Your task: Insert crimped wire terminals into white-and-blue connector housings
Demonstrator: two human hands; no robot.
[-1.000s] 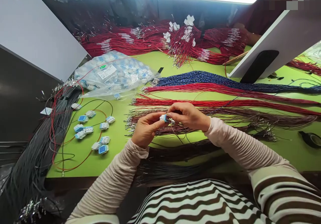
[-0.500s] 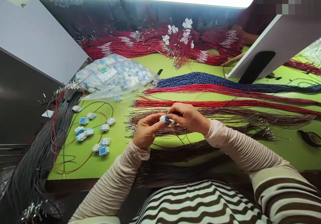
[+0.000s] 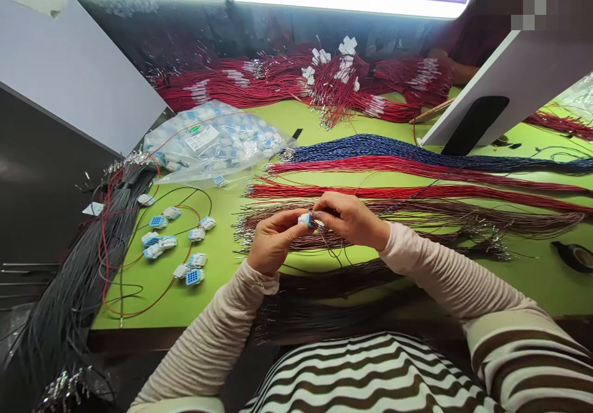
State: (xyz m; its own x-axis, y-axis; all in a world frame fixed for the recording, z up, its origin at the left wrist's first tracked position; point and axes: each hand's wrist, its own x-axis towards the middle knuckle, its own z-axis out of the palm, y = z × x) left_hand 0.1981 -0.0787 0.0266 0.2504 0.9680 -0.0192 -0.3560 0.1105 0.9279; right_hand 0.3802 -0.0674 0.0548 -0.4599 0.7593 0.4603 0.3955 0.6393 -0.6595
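My left hand pinches a small white and blue connector housing between thumb and fingers. Close against its blue face, my right hand is closed on thin wires with metal ends; how far they sit in the housing cannot be made out. Under both hands lie bundles of brown wires across the green table. To the left, several more connector housings are scattered among loose red and black wires. Beyond them rests a clear plastic bag full of such housings.
Red wires and blue wires stretch across the table. Grey wires hang over the left edge. A tape roll lies at the right. White panels flank the workspace; a person's hand shows behind the right one.
The view has shifted slightly. Both hands stay together at the connector housing, whose blue face has turned a little away from view.
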